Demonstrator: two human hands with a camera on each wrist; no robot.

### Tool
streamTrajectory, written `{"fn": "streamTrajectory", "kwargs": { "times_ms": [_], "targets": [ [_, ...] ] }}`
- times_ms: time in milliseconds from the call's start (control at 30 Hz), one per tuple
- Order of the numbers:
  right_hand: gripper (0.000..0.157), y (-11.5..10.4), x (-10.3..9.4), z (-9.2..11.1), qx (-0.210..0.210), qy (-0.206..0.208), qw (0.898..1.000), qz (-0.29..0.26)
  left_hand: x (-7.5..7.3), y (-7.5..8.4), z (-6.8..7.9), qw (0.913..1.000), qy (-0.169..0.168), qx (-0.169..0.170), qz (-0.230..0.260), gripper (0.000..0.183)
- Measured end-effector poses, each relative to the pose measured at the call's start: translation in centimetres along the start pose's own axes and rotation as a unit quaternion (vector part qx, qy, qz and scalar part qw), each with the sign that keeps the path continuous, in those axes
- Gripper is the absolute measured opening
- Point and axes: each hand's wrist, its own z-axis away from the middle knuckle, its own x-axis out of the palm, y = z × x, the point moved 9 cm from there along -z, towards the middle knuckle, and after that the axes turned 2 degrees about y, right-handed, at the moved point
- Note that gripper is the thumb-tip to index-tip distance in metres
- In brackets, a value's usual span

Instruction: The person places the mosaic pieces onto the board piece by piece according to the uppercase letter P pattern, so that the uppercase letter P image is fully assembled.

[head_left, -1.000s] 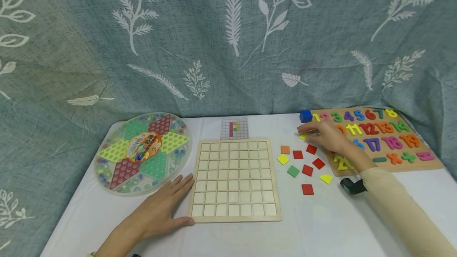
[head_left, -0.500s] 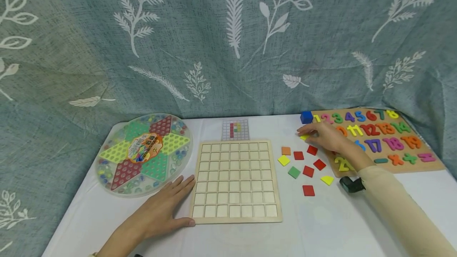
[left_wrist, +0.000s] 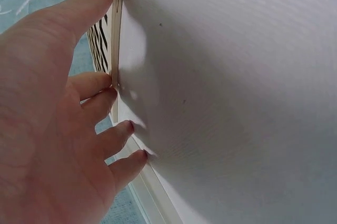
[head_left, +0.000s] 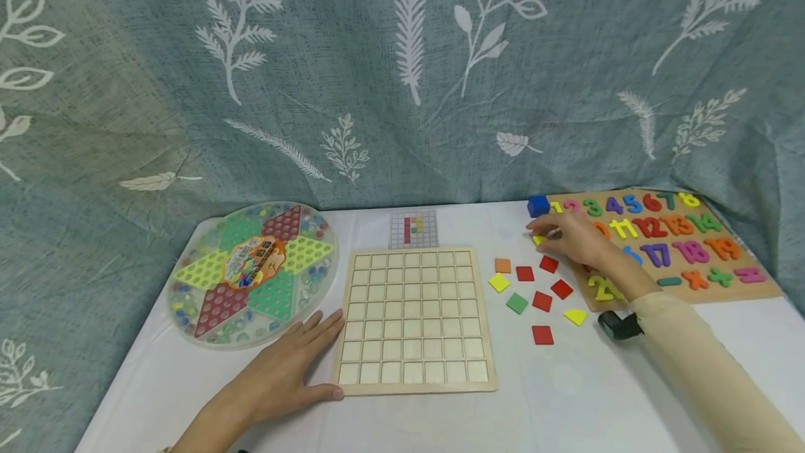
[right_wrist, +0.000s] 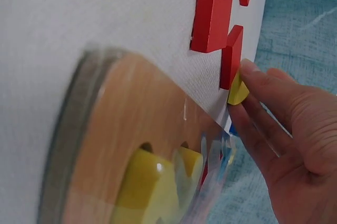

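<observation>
My right hand (head_left: 574, 238) pinches a small yellow piece (right_wrist: 238, 91) with a curved edge between thumb and fingers, low over the table, close to a red tile (head_left: 549, 264). The right wrist view shows that piece partly covered by the fingertips. My left hand (head_left: 283, 369) lies with its fingers spread at the left side of a wooden grid board (head_left: 415, 389); the fingertips and thumb touch its edge. In the left wrist view the thumb is at the board's rim (left_wrist: 117, 29). The board's square cells hold nothing.
Right of the board lie several red tiles (head_left: 542, 335), a green tile (head_left: 518, 303), an orange tile (head_left: 502, 265), a yellow square (head_left: 499, 282) and a yellow rounded piece (head_left: 575, 317). A pattern card (head_left: 396, 229), marble game (head_left: 292, 285), blue cube (head_left: 538, 205) and number board (head_left: 761, 291) surround them.
My right fingertips shift very slightly to the right with the yellow piece between them. The left hand stays at the board's edge.
</observation>
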Motion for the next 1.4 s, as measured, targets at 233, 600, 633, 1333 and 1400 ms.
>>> {"fn": "streamTrajectory", "kwargs": {
  "times_ms": [233,600,633,1333,1400],
  "targets": [
    [0.032,-0.1,-0.6,0.1,-0.012,0.017,1.000,-0.007,-0.1,-0.1,-0.2,1.0000,-0.002,0.001,0.007,0.095],
    [0.032,0.5,-1.0,0.4,0.019,0.028,0.999,-0.029,-0.2,-0.2,-0.4,0.9999,-0.009,0.001,0.014,0.095],
    [0.032,0.5,-1.0,0.4,0.022,0.028,0.999,-0.030,-0.2,-0.2,-0.5,0.9999,-0.009,0.001,0.015,0.095],
    [0.028,-1.5,-1.1,0.3,-0.032,0.070,0.996,-0.038,0.0,-0.5,-0.7,0.9998,-0.014,-0.006,0.013,0.093],
    [0.028,-1.8,-1.0,0.3,-0.034,0.073,0.996,-0.039,0.0,-0.5,-0.7,0.9998,-0.014,-0.004,0.012,0.093]
  ]
}}
